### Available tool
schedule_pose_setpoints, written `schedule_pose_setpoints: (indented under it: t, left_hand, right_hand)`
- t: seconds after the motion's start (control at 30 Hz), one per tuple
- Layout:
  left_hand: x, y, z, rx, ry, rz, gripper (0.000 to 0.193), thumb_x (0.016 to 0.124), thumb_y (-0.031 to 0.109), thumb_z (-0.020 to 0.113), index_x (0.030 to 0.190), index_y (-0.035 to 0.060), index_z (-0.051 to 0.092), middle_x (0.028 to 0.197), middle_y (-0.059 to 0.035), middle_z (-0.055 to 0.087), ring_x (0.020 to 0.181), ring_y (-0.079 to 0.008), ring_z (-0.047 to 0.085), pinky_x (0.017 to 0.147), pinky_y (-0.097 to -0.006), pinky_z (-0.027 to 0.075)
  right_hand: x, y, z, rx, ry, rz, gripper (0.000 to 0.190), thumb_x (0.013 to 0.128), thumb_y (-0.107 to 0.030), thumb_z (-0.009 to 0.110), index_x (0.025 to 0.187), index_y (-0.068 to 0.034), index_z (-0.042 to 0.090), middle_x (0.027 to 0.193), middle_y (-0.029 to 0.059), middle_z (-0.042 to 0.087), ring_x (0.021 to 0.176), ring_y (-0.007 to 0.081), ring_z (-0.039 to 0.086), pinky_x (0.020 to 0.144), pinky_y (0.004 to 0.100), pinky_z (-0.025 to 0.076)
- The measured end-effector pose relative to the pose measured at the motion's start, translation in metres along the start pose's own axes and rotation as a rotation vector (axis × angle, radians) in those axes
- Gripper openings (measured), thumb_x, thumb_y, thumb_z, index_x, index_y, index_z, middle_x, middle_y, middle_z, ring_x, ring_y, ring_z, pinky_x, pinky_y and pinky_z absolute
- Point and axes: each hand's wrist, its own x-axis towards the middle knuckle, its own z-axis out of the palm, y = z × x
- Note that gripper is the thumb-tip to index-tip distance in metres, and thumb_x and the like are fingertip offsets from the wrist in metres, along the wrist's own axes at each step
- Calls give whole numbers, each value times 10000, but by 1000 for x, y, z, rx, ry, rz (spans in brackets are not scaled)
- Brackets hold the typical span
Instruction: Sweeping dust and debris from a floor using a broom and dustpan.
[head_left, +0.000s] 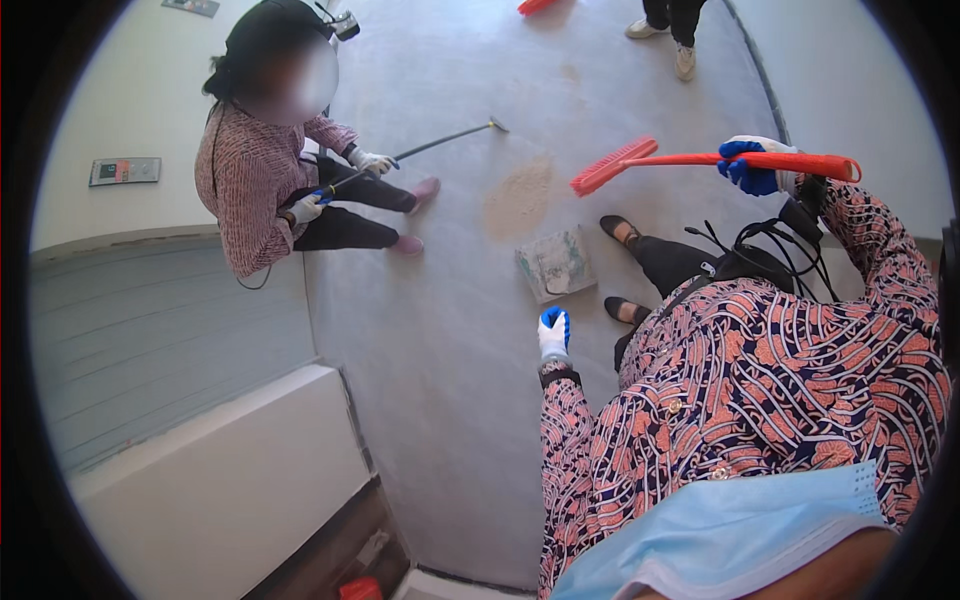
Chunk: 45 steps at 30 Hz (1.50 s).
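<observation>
My right hand (754, 165), in a white work glove with blue coating, is closed around the red handle of a broom (675, 159). The broom's red bristle head (611, 166) is at the handle's left end, to the right of a patch of beige dust (521, 196) on the floor. My left hand (555, 331), gloved the same way, has curled fingers beside the lower edge of a dirty dustpan (553, 259). Whether a handle runs up into that fist is hidden. The dustpan lies between my feet and the dust, with pale grime on its surface.
A co-worker (251, 172) across the dust holds a long-handled scraper (442, 144) in gloved hands. Another person's legs (675, 22) and part of a red broom head (534, 6) appear at the top. A white low wall (232, 472) stands lower left, near a red object (360, 589).
</observation>
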Motion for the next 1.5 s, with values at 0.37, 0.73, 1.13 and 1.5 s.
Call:
schedule_pose_setpoints:
  t: [0.37,0.73,1.13,1.5]
  left_hand:
    - [77,34,-29,-97,213,43,399,849,125,639,1208,94,469,913,2,590,733,-73,553,601,-213,459]
    - [69,60,-29,-92,125,-15,200,856,146,615,1036,66,580,727,-14,590,574,-82,507,510,-237,432]
    - [79,82,-20,79,265,77,34,850,112,576,864,88,595,574,26,486,449,-73,429,404,-226,357]
    - [75,151,5,-49,322,216,41,850,70,542,817,60,563,553,41,450,430,-64,398,388,-226,337]
  right_hand:
    - [34,-22,-32,-265,287,155,184,807,-170,551,839,11,556,631,68,596,502,137,577,471,232,498]
    - [61,-2,-10,-1207,531,-134,316,792,-222,565,1054,-64,486,687,29,524,433,104,471,363,260,414]
    - [7,40,35,-1051,466,-340,572,779,-128,520,1328,-95,361,665,36,497,376,91,428,311,228,371]
    - [1,59,69,-1068,363,-448,542,810,-145,524,1329,-111,370,666,13,483,371,65,416,314,196,368]
